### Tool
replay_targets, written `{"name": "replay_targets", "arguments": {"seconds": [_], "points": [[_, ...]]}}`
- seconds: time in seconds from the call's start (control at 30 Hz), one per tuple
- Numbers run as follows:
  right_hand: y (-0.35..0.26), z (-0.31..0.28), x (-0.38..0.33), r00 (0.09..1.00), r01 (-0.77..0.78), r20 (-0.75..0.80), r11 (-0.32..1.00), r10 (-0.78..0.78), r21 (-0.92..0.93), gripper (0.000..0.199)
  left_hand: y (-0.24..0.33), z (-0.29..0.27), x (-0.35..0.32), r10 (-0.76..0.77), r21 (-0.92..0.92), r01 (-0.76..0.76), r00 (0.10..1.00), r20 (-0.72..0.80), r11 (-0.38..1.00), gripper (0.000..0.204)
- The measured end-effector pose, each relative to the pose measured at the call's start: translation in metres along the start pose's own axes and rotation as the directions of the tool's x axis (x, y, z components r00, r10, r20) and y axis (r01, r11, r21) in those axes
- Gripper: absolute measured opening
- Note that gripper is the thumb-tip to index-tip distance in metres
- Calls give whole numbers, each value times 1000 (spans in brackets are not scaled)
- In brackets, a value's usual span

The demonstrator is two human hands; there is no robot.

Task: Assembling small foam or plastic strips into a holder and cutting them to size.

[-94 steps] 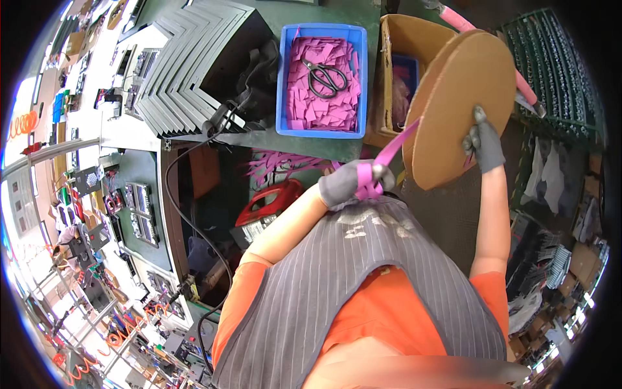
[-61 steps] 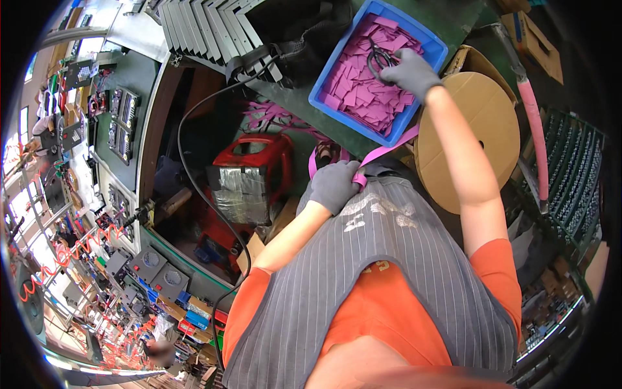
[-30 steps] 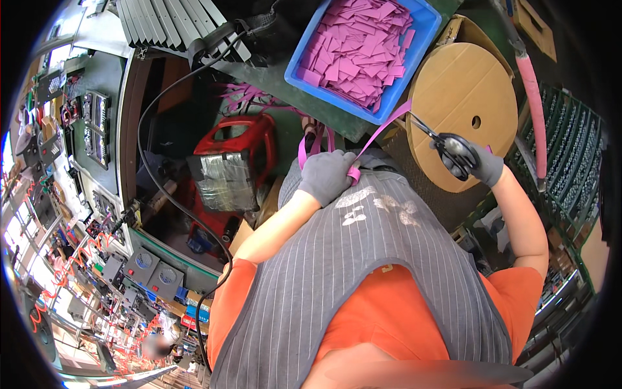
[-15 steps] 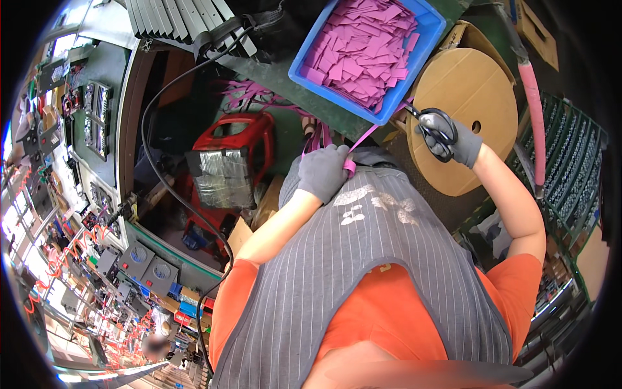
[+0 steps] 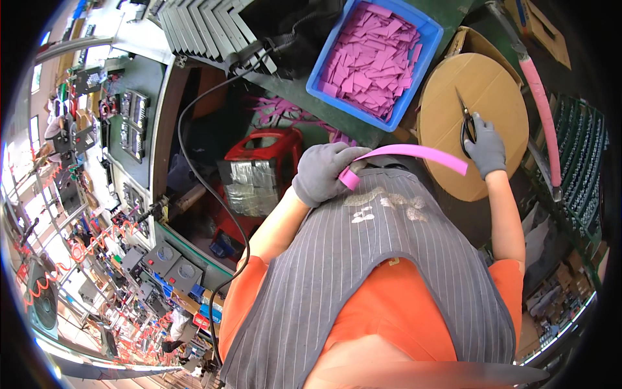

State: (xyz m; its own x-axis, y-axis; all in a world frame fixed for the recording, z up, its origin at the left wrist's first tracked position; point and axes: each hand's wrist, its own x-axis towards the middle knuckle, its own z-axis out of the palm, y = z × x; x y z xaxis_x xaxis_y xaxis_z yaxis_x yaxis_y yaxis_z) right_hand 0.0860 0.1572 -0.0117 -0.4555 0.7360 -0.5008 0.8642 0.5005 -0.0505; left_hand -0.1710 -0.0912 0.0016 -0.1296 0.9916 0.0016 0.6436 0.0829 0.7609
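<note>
My left hand, in a grey glove, is closed around a pink strip in front of my apron. The strip's long end arcs freely to the right, while a short folded piece hangs below my fingers. Over a round cardboard disc, my right hand, gloved alike, holds black-handled scissors with the blades pointing away from me. Whether the scissors touch the disc I cannot tell. A blue bin beyond my hands is heaped with flat pink pieces.
Left of my left hand is a red plastic stool with a tape-wrapped block. A black cable curves down my left side. Pink strips lie behind the stool. A pink-wrapped pole and green racks stand at right.
The scissors have moved right, away from the strip, and turned to point away from me. The strip, earlier stretched toward the bin's corner, now arcs free from my left hand. The whole view has shifted slightly.
</note>
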Motion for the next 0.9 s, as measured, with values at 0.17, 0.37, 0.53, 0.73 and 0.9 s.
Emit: {"name": "replay_targets", "arguments": {"seconds": [0.17, 0.37, 0.53, 0.73, 0.9], "points": [[-88, -57, -27, 634, 764, -413, 448, -654, 464, 68, 9, -14, 24, 47, -365, 5, 990, 131, 931, 19], [-146, -62, -40, 558, 317, -574, -485, -600, 815, 35, 11, -28, 31, 31, -716, 219, 947, 319, 663, 31], [-135, -85, -49, 864, 197, -424, -593, -272, 781, 21, -13, -55, 28, -348, -876, 125, 936, -51, 465, 33], [-188, -61, -51, 818, -44, -175, -364, -548, 931, 18, 16, -69, 43, -408, -887, 11, 891, -201, 462, 22], [-199, -31, -30, 724, 41, -217, -273, -655, 961, 16, 35, -74, 39, -470, -910, 15, 860, -200, 414, 38]]}}
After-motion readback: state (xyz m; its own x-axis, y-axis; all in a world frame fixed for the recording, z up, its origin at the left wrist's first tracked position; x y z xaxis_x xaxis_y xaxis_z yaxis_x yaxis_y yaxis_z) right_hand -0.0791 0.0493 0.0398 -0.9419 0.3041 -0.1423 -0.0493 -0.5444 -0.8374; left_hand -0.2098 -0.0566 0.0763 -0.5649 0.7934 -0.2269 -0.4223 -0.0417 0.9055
